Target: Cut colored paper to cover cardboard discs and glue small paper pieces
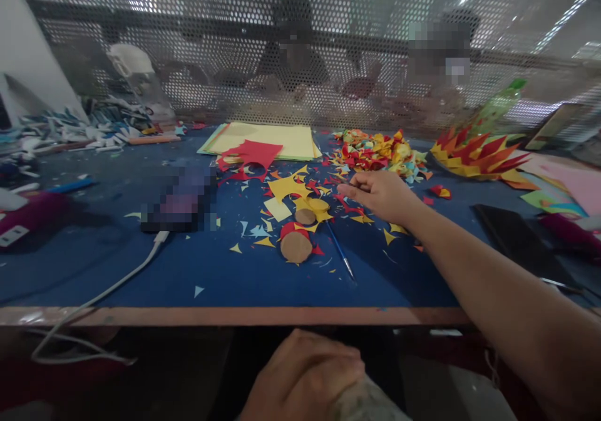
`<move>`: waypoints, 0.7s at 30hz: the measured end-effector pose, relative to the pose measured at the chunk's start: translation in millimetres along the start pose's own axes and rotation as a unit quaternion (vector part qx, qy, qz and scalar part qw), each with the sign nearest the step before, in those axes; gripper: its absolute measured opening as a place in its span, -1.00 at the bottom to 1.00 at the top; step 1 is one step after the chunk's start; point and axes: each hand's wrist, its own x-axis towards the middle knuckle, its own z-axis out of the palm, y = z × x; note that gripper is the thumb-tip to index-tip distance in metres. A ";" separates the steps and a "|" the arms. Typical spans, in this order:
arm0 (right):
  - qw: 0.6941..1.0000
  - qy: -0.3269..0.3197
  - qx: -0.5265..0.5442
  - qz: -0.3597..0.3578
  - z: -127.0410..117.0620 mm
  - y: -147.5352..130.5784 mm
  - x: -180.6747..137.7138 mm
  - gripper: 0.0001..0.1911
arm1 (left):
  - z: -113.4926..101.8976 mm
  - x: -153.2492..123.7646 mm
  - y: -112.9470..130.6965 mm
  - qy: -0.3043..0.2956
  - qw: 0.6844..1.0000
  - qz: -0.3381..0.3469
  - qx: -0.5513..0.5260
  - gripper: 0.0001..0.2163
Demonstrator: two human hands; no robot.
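My right hand (375, 192) reaches in from the right, low over the paper scraps, with its fingers curled and the fingertips close together. Whatever it may hold is too small to make out. Below the table edge, my left hand (303, 371) is closed beside patterned cloth (369, 402), its fingertips hidden. Left of my right hand lie a yellow cut-out sheet (288, 186), a small brown disc (305, 216) and yellow rounds (318, 205). A larger brown disc (295, 247) rests partly over a red round (287, 228). A blue brush (341, 252) lies nearby.
Behind are stacked paper sheets (277, 139), a red cut-out sheet (253, 155) and a pile of folded pieces (375, 151). A spiky paper form (479, 155) stands right, near a black flat object (521, 239). A phone (181, 202) trails a white cable (122, 286).
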 end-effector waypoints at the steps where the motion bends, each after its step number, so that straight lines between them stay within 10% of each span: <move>1: 1.000 -0.010 -0.003 -0.006 -0.1 -0.6 -0.3 -0.44 | -2.3 11.5 5.3 0.002 1.000 0.018 -0.007 -0.50; 21: 0.993 -0.089 -0.011 -0.081 2.5 -14.3 -4.3 -0.38 | 5.6 35.4 27.9 0.005 0.997 -0.018 -0.077 -0.57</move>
